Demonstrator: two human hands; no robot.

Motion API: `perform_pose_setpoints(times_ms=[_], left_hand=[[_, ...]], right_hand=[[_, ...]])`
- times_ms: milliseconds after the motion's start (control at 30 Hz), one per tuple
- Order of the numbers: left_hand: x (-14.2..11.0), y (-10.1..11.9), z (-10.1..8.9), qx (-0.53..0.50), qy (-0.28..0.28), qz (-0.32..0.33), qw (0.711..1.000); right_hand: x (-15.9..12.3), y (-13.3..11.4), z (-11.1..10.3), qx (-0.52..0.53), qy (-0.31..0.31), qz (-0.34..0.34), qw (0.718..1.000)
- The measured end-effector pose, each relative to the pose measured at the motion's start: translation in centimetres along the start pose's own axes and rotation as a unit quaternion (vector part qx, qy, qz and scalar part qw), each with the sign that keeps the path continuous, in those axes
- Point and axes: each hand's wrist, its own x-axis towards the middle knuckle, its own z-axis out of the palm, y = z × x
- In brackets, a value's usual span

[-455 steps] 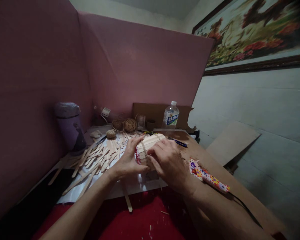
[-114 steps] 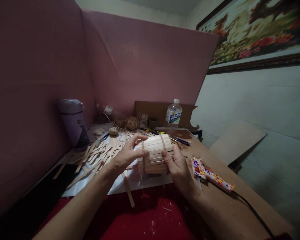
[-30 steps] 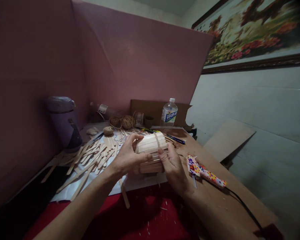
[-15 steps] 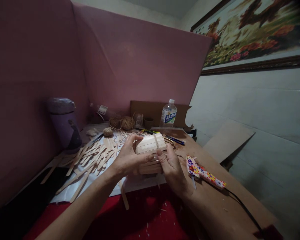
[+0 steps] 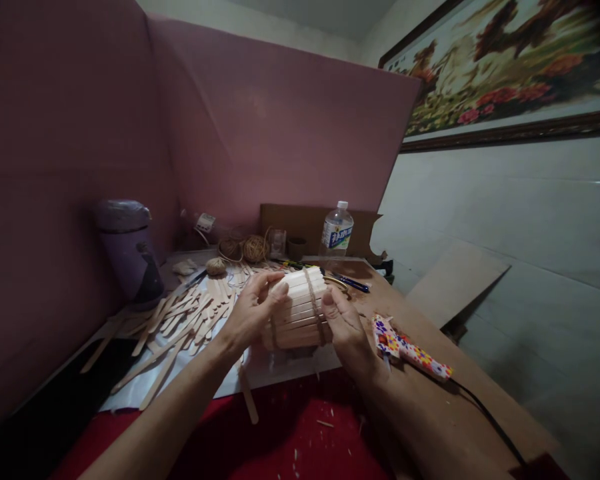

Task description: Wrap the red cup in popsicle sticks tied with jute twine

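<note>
Between my two hands I hold a barrel-like cylinder of wooden craft sticks, lying on its side above the table's front edge. Twine bands run around it near both ends. My left hand grips its left end, thumb on top of the sticks. At the right end, my right hand holds it with the thumb by the twine band. Most of the fingers of both hands are hidden behind the cylinder. A heap of loose craft sticks lies left of it on white paper.
A flower-patterned glue gun with a black cord rests on the right of the table. At the back stand a plastic bottle, a twine ball and cardboard. A purple tumbler stands at the left.
My left thumb has moved up and back across the sticks, and my right thumb has shifted off the middle. More of the cylinder's side and both twine bands now show.
</note>
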Motion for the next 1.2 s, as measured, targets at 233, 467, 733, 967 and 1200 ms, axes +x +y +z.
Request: perform_pose_setpoints(times_ms=[233,467,733,967,1200], left_hand=[[-0.9,0.6,0.3,0.159,0.037,0.253,0.954],[-1.3,1.1,1.2,0.301,0.072,0.365,0.878],[-1.6,1.8,1.3,0.41,0.03,0.402,0.818],[-0.7,1.4,1.5,0.289,0.113,0.353,0.882],[-0.6,1.3,-0.2,0.108,0.205,0.214,0.949]], right_hand=[[0.3,0.9,-0.1,0.034,-0.002,0.032,0.999],[-0.1,0.4,0.1,0.003,-0.011,0.012,1.0],[-0.2,0.3,0.2,-0.012,-0.02,-0.005,1.0],[-0.2,0.3,0.4,-0.005,-0.043,0.006,0.999],[0.0,1.1,0.2,0.023,-0.014,0.02,0.999]])
